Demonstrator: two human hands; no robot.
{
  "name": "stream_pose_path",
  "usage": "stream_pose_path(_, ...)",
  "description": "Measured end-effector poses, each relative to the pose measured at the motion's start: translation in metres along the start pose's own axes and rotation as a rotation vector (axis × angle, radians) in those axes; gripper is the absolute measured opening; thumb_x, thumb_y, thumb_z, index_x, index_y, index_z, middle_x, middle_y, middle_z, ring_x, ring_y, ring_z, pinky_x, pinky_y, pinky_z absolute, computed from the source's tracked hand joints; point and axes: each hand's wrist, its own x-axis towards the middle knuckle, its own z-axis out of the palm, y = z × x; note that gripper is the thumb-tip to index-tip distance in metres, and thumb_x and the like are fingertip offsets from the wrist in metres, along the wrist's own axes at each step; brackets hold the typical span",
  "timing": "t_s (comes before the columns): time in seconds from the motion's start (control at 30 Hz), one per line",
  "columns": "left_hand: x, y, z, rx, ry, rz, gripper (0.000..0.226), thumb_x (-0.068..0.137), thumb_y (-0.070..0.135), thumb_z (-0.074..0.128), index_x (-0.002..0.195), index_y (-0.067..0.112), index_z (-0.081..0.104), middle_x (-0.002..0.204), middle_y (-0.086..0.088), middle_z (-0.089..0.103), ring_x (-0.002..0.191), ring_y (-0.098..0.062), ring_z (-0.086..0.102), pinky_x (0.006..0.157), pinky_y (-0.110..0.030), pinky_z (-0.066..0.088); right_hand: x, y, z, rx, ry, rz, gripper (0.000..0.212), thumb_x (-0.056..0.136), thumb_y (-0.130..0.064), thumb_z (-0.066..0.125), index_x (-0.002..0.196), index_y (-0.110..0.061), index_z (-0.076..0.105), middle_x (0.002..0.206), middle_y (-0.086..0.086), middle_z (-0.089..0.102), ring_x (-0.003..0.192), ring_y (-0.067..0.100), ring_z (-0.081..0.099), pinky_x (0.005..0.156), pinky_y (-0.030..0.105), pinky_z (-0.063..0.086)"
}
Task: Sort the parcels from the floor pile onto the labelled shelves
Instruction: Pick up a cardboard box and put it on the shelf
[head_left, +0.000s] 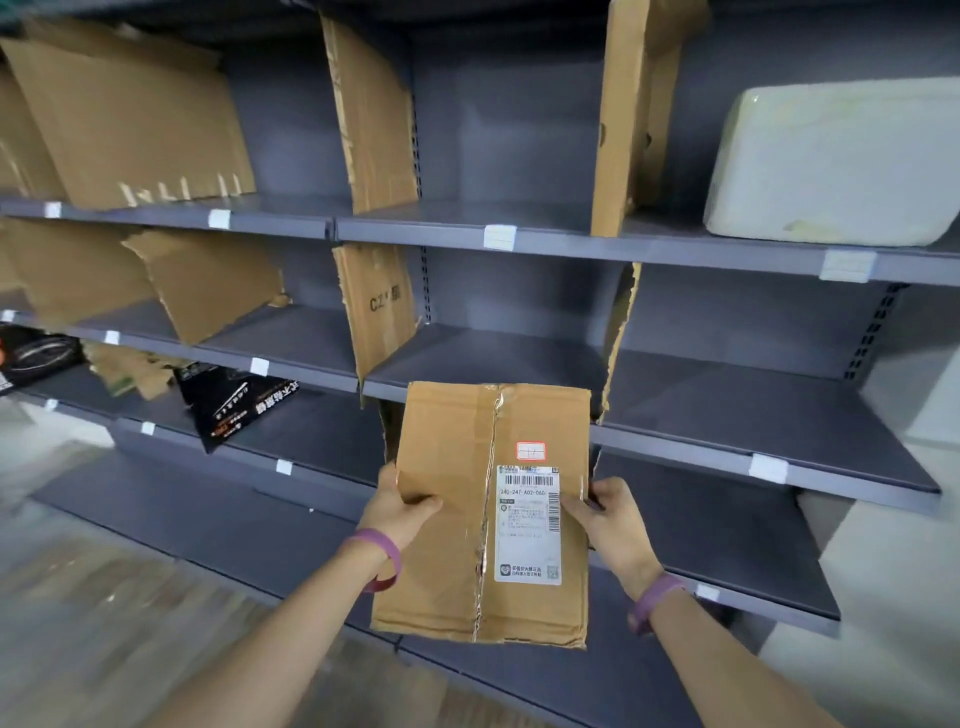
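Observation:
I hold a brown cardboard parcel (457, 514) upright in front of the grey shelves (675, 249). Tape runs down its middle, and a white shipping label with a small red-framed sticker sits on its right half. My left hand (402, 506) grips its left edge, thumb on the front. My right hand (605, 514) grips its right edge beside the label. The parcel's top edge overlaps the front lip of the middle shelf, in front of the bay between two cardboard dividers (379, 306).
Small white tags (500, 237) mark the shelf lips. A white foam box (841, 161) sits on the upper shelf at right. Black packages (234, 400) and cardboard scraps lie on lower shelves at left. Flattened cardboard (130, 119) leans in the left bays.

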Motion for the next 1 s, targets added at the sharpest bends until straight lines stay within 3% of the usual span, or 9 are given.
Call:
stream_pose_path(0.13, 0.041, -0.008, -0.037, -0.018, 0.027, 0.045, 0.061, 0.085, 0.023, 0.068, 0.136, 0.024, 0.034, 0.111, 0.005, 0.058, 0.101, -0.017, 0.055, 0.088, -0.030, 0.042, 0.024, -0.026, 0.041, 0.012, 0.015, -0.016, 0.057, 0.072, -0.056, 0.068, 0.099, -0.008, 0.058, 0.091, 0.002, 0.068, 0.083, 0.020, 0.068, 0.057, 0.026, 0.048)
stream_pose_path(0.33, 0.115, -0.012, -0.083, -0.048, -0.012, 0.142, 0.065, 0.083, 0.029, 0.070, 0.137, 0.029, 0.034, 0.113, 0.010, 0.056, 0.102, -0.014, 0.054, 0.086, -0.029, 0.041, 0.050, -0.073, 0.090, 0.028, 0.153, -0.047, 0.034, 0.085, -0.033, 0.070, 0.100, -0.006, 0.055, 0.092, -0.002, 0.062, 0.086, 0.015, 0.062, 0.066, 0.024, 0.044)
stream_pose_path(0.43, 0.136, -0.025, -0.093, -0.021, -0.088, 0.137, 0.062, 0.082, 0.027, 0.071, 0.132, 0.025, 0.034, 0.108, 0.008, 0.055, 0.098, -0.015, 0.054, 0.084, -0.030, 0.043, 0.049, -0.072, 0.110, 0.027, 0.205, -0.010, 0.025, 0.087, -0.025, 0.070, 0.087, -0.004, 0.057, 0.082, -0.006, 0.057, 0.075, 0.013, 0.057, 0.063, 0.025, 0.043)
stream_pose_path(0.5, 0.142, -0.039, -0.096, -0.011, -0.144, 0.112, 0.059, 0.081, 0.024, 0.073, 0.125, 0.023, 0.034, 0.106, 0.006, 0.056, 0.097, -0.017, 0.056, 0.082, -0.030, 0.044, 0.041, -0.064, 0.121, 0.040, 0.222, 0.018, 0.021, 0.086, -0.023, 0.070, 0.080, -0.012, 0.053, 0.083, -0.004, 0.056, 0.074, 0.013, 0.055, 0.066, 0.031, 0.046)
stream_pose_path(0.6, 0.145, -0.064, -0.097, 0.027, -0.214, 0.073, 0.054, 0.080, 0.023, 0.074, 0.115, 0.023, 0.033, 0.103, 0.003, 0.059, 0.095, -0.018, 0.058, 0.075, -0.028, 0.043, 0.032, -0.036, 0.137, 0.043, 0.221, 0.121, 0.031, 0.081, -0.033, 0.075, 0.095, -0.013, 0.056, 0.097, 0.000, 0.063, 0.091, 0.018, 0.063, 0.076, 0.036, 0.053)
stream_pose_path(0.7, 0.150, -0.085, -0.094, 0.064, -0.250, 0.044, 0.053, 0.080, 0.023, 0.074, 0.114, 0.023, 0.034, 0.102, 0.003, 0.060, 0.094, -0.019, 0.060, 0.077, -0.029, 0.044, 0.020, -0.017, 0.150, 0.031, 0.198, 0.177, 0.042, 0.076, -0.041, 0.075, 0.095, -0.006, 0.059, 0.092, 0.004, 0.066, 0.089, 0.024, 0.067, 0.066, 0.033, 0.051)
stream_pose_path(0.83, 0.154, -0.100, -0.087, 0.066, -0.304, 0.043, 0.053, 0.081, 0.024, 0.074, 0.118, 0.024, 0.036, 0.102, 0.006, 0.062, 0.090, -0.015, 0.059, 0.080, -0.027, 0.044, 0.013, -0.012, 0.157, 0.066, 0.249, 0.251, 0.022, 0.081, -0.030, 0.074, 0.086, -0.016, 0.058, 0.088, -0.001, 0.064, 0.085, 0.020, 0.064, 0.070, 0.036, 0.049)
stream_pose_path(0.93, 0.159, -0.105, -0.083, 0.082, -0.335, 0.026, 0.050, 0.081, 0.025, 0.073, 0.115, 0.025, 0.038, 0.099, 0.008, 0.060, 0.088, -0.014, 0.058, 0.081, -0.028, 0.043, 0.014, 0.003, 0.159, 0.070, 0.233, 0.266, 0.054, 0.062, -0.056, 0.073, 0.097, -0.016, 0.065, 0.095, 0.000, 0.070, 0.089, 0.023, 0.068, 0.066, 0.033, 0.051)
stream_pose_path(1.0, 0.162, -0.106, -0.080, 0.092, -0.338, 0.014, 0.044, 0.082, 0.026, 0.072, 0.113, 0.024, 0.041, 0.098, 0.009, 0.060, 0.090, -0.015, 0.058, 0.082, -0.028, 0.042, 0.017, 0.009, 0.159, 0.068, 0.229, 0.287, 0.055, 0.062, -0.059, 0.073, 0.097, -0.016, 0.066, 0.094, 0.000, 0.071, 0.087, 0.020, 0.068, 0.065, 0.032, 0.050)
